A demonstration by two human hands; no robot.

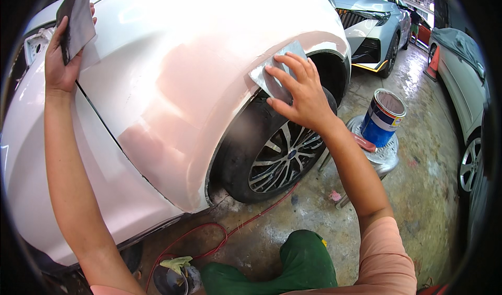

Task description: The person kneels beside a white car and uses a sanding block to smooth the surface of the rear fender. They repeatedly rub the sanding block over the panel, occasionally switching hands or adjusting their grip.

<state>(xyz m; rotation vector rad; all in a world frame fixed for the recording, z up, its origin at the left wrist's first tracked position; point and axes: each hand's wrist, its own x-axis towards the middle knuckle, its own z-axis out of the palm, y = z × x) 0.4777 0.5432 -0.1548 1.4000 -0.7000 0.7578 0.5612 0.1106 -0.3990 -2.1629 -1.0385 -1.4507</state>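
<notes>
At upper left, my left hand (61, 67) grips a thin, dark grey flat board (81, 25), holding it tilted above the car's white panel. My right hand (306, 93) has a flat metallic filler spreader (260, 75) under its spread fingertips, laid against the wheel arch just above the tyre (238, 164). Pinkish, smoothed filler patches (191, 75) cover much of the white rear body panel (219, 12) between my hands. The fingers partly hide the spreader's face, and whether filler lies beneath it cannot be seen.
A blue paint can (380, 125) stands on a metal stool (386, 159), beside a red-handled tool (364, 143). A red hose (261, 211) runs along the floor near a dark container (170, 280). Parked cars (361, 23), an orange cone (433, 65) and a distant person (415, 23) are beyond.
</notes>
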